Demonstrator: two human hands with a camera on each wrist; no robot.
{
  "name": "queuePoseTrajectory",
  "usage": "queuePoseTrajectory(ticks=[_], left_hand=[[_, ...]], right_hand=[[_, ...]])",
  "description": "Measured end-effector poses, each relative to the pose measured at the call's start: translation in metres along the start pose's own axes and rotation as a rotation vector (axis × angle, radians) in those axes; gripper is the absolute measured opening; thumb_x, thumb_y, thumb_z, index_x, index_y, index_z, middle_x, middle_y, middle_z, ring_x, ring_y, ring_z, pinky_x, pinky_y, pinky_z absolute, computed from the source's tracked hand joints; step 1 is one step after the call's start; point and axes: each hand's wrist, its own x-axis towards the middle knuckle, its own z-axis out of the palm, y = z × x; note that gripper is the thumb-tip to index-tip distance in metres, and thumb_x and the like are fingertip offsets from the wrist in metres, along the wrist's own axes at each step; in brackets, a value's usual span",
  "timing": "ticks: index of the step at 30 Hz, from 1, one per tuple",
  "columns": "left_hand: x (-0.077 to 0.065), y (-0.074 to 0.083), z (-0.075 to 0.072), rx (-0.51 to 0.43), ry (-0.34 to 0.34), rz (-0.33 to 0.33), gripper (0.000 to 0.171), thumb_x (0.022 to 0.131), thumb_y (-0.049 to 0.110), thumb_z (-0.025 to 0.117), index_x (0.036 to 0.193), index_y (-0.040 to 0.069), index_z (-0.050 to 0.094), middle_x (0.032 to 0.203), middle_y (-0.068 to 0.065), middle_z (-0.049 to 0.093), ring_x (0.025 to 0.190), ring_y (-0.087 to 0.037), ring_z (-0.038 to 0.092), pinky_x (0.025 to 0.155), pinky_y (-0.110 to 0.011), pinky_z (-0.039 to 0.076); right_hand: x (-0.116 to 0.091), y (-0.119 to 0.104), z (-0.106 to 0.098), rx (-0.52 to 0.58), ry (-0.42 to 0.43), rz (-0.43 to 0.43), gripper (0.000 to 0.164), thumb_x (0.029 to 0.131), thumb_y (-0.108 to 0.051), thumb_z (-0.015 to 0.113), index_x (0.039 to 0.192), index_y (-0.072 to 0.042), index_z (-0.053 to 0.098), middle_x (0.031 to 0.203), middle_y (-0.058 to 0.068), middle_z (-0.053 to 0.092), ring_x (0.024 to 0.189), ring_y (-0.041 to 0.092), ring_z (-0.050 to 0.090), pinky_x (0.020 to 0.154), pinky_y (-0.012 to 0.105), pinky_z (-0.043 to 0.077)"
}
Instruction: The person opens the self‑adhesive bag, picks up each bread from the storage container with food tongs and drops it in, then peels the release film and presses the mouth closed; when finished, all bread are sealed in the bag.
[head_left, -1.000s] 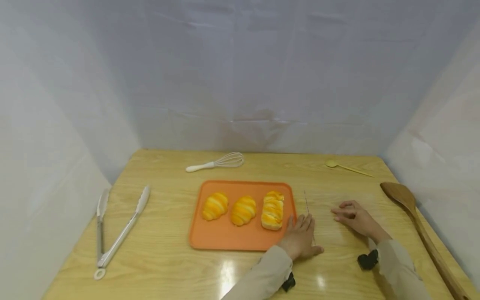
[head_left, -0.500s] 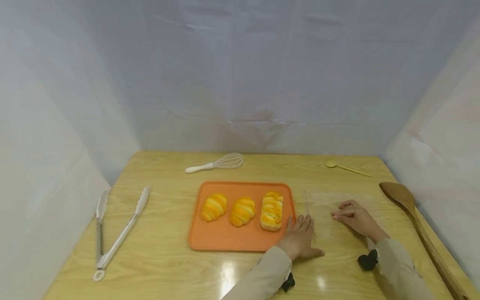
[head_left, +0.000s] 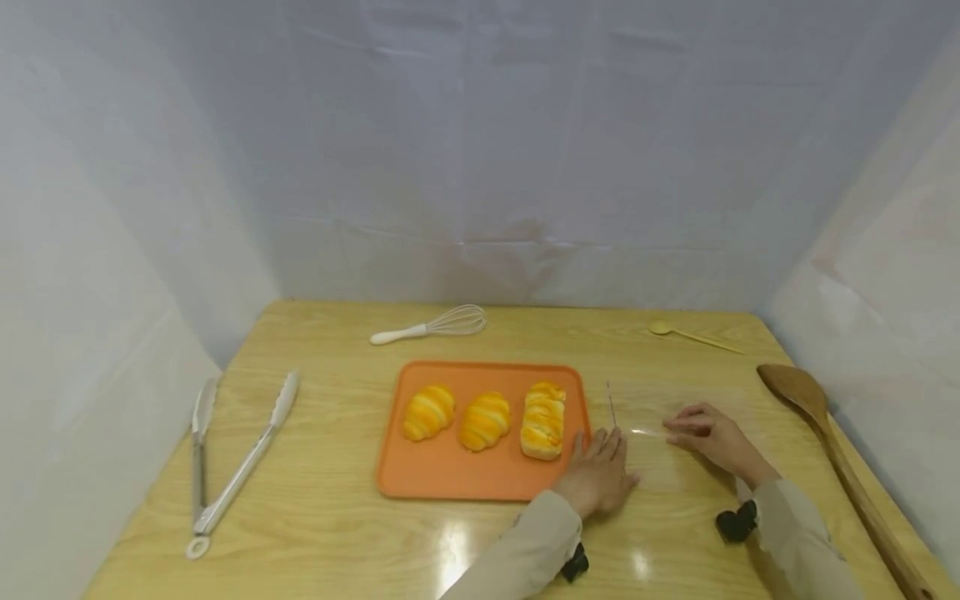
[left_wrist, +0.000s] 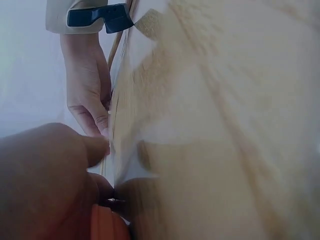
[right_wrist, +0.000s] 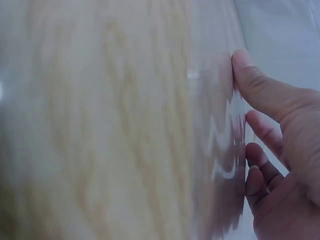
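Note:
A clear plastic bag point(head_left: 658, 468) lies flat right of the orange tray point(head_left: 468, 481). A thin dark line marks its left edge. My left hand point(head_left: 596, 481) rests with spread, mostly straight fingers on that edge, its fingertips by the tray's right rim. My right hand point(head_left: 712, 439) holds the film point(right_wrist: 215, 125) near the bag's middle, thumb and fingers curled at it; the exact hold is hard to make out. On the tray sit two croissants, a left one point(head_left: 429, 412) and a middle one point(head_left: 484, 422), and a small bread loaf point(head_left: 543, 421).
Steel tongs point(head_left: 247, 471) lie spread at the left. A whisk point(head_left: 431, 325) is behind the tray, a yellow spoon point(head_left: 693, 336) at the back right. Along the right edge runs a long wooden spatula point(head_left: 832, 433). White sheeting point(head_left: 480, 150) walls in the table's back and sides.
My left thumb has drawn inward and up toward the fingers. A bright glint now shows on the film between the hands. My right hand has barely moved.

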Motion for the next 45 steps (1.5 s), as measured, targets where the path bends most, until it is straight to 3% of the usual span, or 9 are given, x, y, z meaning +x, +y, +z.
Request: queuePoseTrajectory(ticks=[5,11,16,27,34,41,43,45], left_hand=[[-0.001,-0.001,0.002,0.053,0.036,0.01,0.061,0.102,0.052,0.036,0.155,0.026,0.025,0.162,0.013,0.019,0.15,-0.006,0.017,0.124,-0.037,0.016],[-0.002,-0.002,0.004,0.016,0.05,0.017,0.059,0.103,0.052,0.033,0.155,0.026,0.026,0.162,0.012,0.021,0.15,-0.006,0.018,0.124,-0.038,0.016],[-0.003,-0.002,0.003,0.0,0.077,0.019,0.059,0.102,0.048,0.04,0.155,0.026,0.026,0.162,0.012,0.021,0.149,-0.007,0.02,0.123,-0.038,0.018],[-0.005,-0.002,0.001,0.026,0.06,0.028,0.063,0.099,0.053,0.044,0.154,0.028,0.028,0.161,0.014,0.022,0.15,-0.007,0.019,0.123,-0.038,0.018],[-0.005,-0.002,0.001,0.015,0.061,0.036,0.066,0.097,0.057,0.046,0.153,0.026,0.031,0.162,0.01,0.023,0.149,-0.008,0.022,0.123,-0.038,0.018],[-0.004,-0.002,0.001,-0.023,0.086,0.03,0.054,0.101,0.052,0.039,0.148,0.025,0.037,0.162,0.006,0.022,0.149,-0.009,0.022,0.122,-0.039,0.019],[-0.004,-0.002,0.001,-0.027,0.088,0.031,0.052,0.102,0.051,0.038,0.148,0.027,0.037,0.162,0.009,0.022,0.149,-0.009,0.022,0.123,-0.039,0.019],[-0.004,-0.002,0.001,-0.021,0.088,0.037,0.052,0.102,0.049,0.039,0.15,0.03,0.033,0.162,0.011,0.023,0.149,-0.009,0.021,0.123,-0.039,0.018]], right_hand=[[0.003,0.003,0.002,-0.015,-0.017,-0.017,0.025,0.09,-0.024,0.07,0.106,-0.006,0.075,0.114,0.01,0.055,0.098,-0.006,0.041,0.081,0.021,0.045],[-0.002,0.003,0.004,0.027,-0.004,0.023,0.024,0.092,-0.025,0.067,0.106,-0.008,0.076,0.112,0.008,0.056,0.095,-0.006,0.044,0.081,0.022,0.045],[-0.002,0.003,0.002,0.054,0.0,0.053,0.025,0.093,-0.03,0.067,0.105,-0.009,0.076,0.111,0.005,0.057,0.094,-0.007,0.046,0.08,0.02,0.046],[-0.004,0.003,0.002,0.057,-0.006,0.093,0.029,0.093,-0.033,0.066,0.107,-0.009,0.075,0.113,0.007,0.059,0.093,-0.007,0.047,0.078,0.02,0.048],[-0.006,0.004,-0.001,0.046,0.081,-0.01,0.025,0.094,-0.021,0.065,0.109,-0.003,0.073,0.108,0.006,0.063,0.087,-0.01,0.05,0.071,0.019,0.049],[-0.013,0.008,-0.001,0.122,0.135,-0.102,0.021,0.095,-0.013,0.063,0.11,-0.001,0.072,0.104,-0.025,0.057,0.086,-0.006,0.054,0.071,0.017,0.048],[-0.014,0.007,-0.001,0.122,0.141,-0.117,0.02,0.095,-0.012,0.063,0.11,-0.002,0.072,0.104,-0.023,0.058,0.087,-0.007,0.053,0.072,0.016,0.048],[-0.014,0.006,-0.002,0.093,0.134,-0.129,0.019,0.095,-0.011,0.063,0.109,-0.003,0.072,0.107,-0.013,0.062,0.089,-0.008,0.053,0.072,0.017,0.049]])
